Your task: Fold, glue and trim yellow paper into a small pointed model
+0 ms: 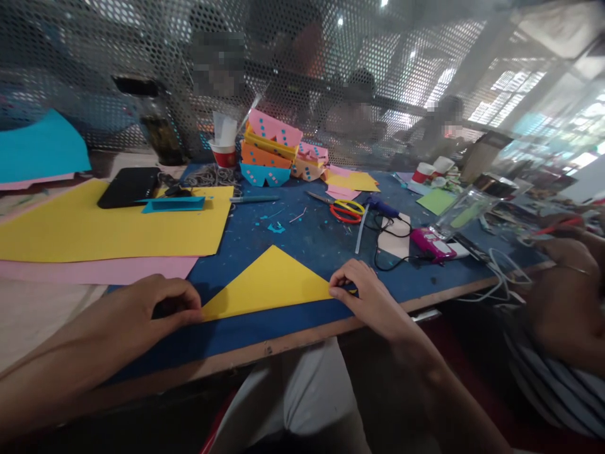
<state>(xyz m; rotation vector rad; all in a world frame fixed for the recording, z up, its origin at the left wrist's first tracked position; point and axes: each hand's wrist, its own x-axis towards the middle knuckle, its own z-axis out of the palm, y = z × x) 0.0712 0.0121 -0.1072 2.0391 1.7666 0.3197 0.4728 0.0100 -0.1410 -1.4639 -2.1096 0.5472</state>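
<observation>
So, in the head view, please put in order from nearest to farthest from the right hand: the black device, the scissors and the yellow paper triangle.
From the right hand:
1. Yellow paper triangle: touched at its right end.
2. Scissors: beyond the hand, not touched.
3. Black device: far to the left, on the large yellow sheet.

Here's the left hand (pixel 142 302), thumb and finger together at one corner of a flat yellow paper triangle (pixel 271 287), and the right hand (pixel 362 284) pinches the opposite corner! The peak points away, across the blue-topped table (pixel 316 246). Beyond it lie steel-bladed scissors with red and yellow handles (pixel 336 205); behind those, a stack of folded pink, orange and blue paper pieces (pixel 267 157). Over left, a flat black rectangular device (pixel 130 188) rests on a large yellow paper sheet (pixel 189 233).
</observation>
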